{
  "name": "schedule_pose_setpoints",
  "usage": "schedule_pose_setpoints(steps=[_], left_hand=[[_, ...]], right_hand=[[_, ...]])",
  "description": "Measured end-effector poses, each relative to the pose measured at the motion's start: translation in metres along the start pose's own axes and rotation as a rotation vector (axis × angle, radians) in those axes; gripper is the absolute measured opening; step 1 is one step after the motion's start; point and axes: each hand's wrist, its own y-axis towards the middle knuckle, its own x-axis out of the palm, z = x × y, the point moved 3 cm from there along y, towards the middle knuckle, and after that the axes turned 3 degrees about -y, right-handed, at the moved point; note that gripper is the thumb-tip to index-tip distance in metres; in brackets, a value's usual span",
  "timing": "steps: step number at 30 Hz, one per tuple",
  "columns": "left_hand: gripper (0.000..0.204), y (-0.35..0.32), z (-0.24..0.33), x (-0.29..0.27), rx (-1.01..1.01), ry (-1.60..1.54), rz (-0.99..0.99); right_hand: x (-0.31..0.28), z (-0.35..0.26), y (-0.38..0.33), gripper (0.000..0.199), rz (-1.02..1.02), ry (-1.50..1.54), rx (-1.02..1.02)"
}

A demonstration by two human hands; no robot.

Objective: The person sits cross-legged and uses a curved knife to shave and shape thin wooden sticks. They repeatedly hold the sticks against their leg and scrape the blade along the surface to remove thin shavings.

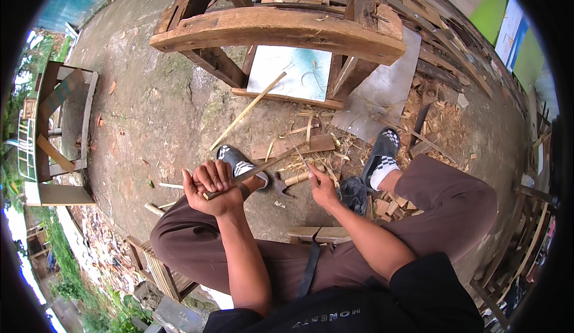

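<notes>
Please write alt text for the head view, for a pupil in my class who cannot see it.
A seated person's left hand grips a thin wooden strip while the right hand holds a slim blade-like tool. A hammer and wood shavings lie on the ground, with a wooden frame beyond.

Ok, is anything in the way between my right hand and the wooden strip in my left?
Nothing visible. The thin blade in your right hand overlaps the wooden strip in view; contact is unclear. The hammer lies on the ground below.
</notes>
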Motion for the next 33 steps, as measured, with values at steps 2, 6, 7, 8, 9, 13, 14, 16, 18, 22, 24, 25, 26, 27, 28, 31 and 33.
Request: schedule_pose_setpoints(steps=[2,6,7,8,9,13,14,16,18,22,24,25,26,27,28,31,33], left_hand=[[0.062,0.001,0.0,-0.003,0.002,-0.009,-0.008],[0.062,0.003,0.005,-0.006,-0.02,-0.038,0.018],[0.062,0.003,0.005,-0.006,-0.016,-0.028,0.007],[0.062,0.003,0.004,-0.005,-0.015,-0.031,0.001],[0.062,0.002,0.002,-0.004,-0.014,-0.034,-0.006],[0.062,0.004,-0.001,-0.003,0.013,-0.021,-0.02],[0.062,0.004,0.0,-0.003,0.014,-0.021,0.001],[0.062,0.006,0.003,-0.007,0.016,-0.023,0.037],[0.062,0.008,0.003,-0.007,0.025,-0.03,0.024],[0.061,0.01,0.001,-0.01,0.037,-0.027,0.023],[0.06,0.009,0.0,-0.009,0.042,-0.029,0.031],[0.06,0.009,0.0,-0.009,0.05,-0.026,0.039],[0.059,0.009,0.001,-0.009,0.058,-0.024,0.048],[0.059,0.009,0.0,-0.009,0.072,-0.016,0.046],[0.059,0.007,-0.001,-0.008,0.082,-0.006,0.05],[0.061,0.002,-0.004,-0.005,0.102,0.026,0.076],[0.064,0.004,-0.008,0.001,0.103,0.008,-0.003]], right_hand=[[0.0,-0.023,-0.001,0.042,-0.08,0.04,-0.073],[-0.011,-0.001,0.008,0.043,-0.148,-0.043,0.181],[-0.017,0.003,0.008,0.043,-0.138,-0.069,0.225],[-0.019,0.007,0.007,0.043,-0.128,-0.094,0.27],[-0.017,0.007,0.006,0.043,-0.118,-0.099,0.24],[-0.021,-0.028,-0.005,0.043,-0.213,-0.153,0.292],[-0.02,-0.012,-0.002,0.043,-0.155,-0.145,0.312],[-0.021,0.016,0.003,0.043,-0.036,-0.128,0.349],[-0.021,0.02,0.002,0.043,-0.035,-0.145,0.27],[-0.014,0.013,-0.001,0.042,-0.083,-0.126,0.289],[-0.025,0.026,0.002,0.043,-0.06,-0.122,0.408],[-0.03,0.025,0.003,0.042,-0.074,-0.176,0.399],[-0.032,0.022,0.005,0.042,-0.064,-0.186,0.398],[-0.033,0.02,0.007,0.042,-0.054,-0.197,0.397],[-0.032,0.02,0.006,0.042,-0.047,-0.208,0.403],[-0.03,0.023,0.0,0.042,-0.044,-0.257,0.417],[-0.033,0.048,0.011,0.043,0.018,-0.316,0.267]])
